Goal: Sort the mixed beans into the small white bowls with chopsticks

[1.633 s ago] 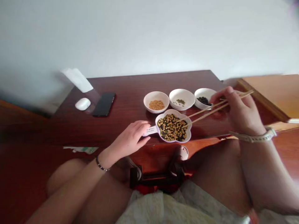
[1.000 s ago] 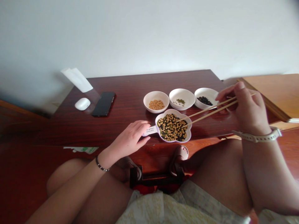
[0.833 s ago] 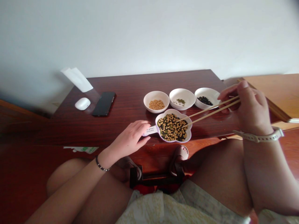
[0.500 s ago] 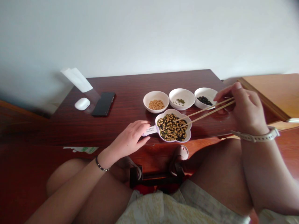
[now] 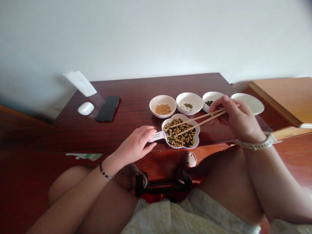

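My left hand (image 5: 139, 143) grips the short labelled handle of a white flower-shaped bowl (image 5: 198, 130), its fingers curled over the handle. Inside lie mixed beans (image 5: 182, 136): yellow, black and green. My right hand (image 5: 238, 117) holds a pair of wooden chopsticks (image 5: 202, 123), tips slightly apart among the beans at the bowl's left side. Behind stand three small white bowls in a row: one (image 5: 153, 108) with yellow soybeans (image 5: 163, 109), one (image 5: 181, 99) with a few green beans (image 5: 187, 106), and one (image 5: 211, 95) with black beans (image 5: 209, 103), partly hidden by my right hand.
Another white bowl (image 5: 250, 100) stands at the right, behind my right hand. On the left of the dark wooden table (image 5: 136, 89) are a black phone (image 5: 108, 109), a white rounded case (image 5: 86, 108) and a white upright packet (image 5: 80, 83). A wall rises behind.
My right hand has moved left with the chopsticks, and their tips have shifted to the left within the beans. The white bowl at the right has come into sight. My left hand stays put.
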The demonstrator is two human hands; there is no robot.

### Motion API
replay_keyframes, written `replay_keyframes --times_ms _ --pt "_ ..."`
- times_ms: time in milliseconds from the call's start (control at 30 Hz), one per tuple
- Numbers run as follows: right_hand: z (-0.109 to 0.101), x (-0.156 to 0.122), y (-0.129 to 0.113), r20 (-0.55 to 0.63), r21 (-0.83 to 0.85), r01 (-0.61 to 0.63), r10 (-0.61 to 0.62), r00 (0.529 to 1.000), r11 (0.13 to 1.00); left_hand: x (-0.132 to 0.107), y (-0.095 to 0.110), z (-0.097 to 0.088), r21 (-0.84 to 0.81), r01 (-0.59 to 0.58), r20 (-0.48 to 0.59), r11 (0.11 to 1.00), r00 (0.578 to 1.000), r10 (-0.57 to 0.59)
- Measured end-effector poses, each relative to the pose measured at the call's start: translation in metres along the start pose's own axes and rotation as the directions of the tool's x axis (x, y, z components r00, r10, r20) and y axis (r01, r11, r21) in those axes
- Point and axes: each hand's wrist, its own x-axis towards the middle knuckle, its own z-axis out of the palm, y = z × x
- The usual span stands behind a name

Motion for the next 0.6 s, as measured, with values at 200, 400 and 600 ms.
replay_keyframes --times_ms 200,400,600 --pt "0.009 0.001 0.003 0.037 0.027 -0.008 0.007 0.999 1.0 0.0 0.0 0.001 -0.011 0.008 -0.002 1.0 1.0 -0.008" --pt "0.02 0.0 0.006 0.127 0.11 -0.037 0.023 0.992 0.993 0.002 0.002 -0.001 -0.035 0.02 0.001 0.999 1.0 -0.02" --pt "0.034 -0.004 0.003 0.173 0.222 -0.117 0.079 0.982 0.968 0.0 0.001 0.0 -0.025 0.004 0.003 1.0 1.0 -0.004"
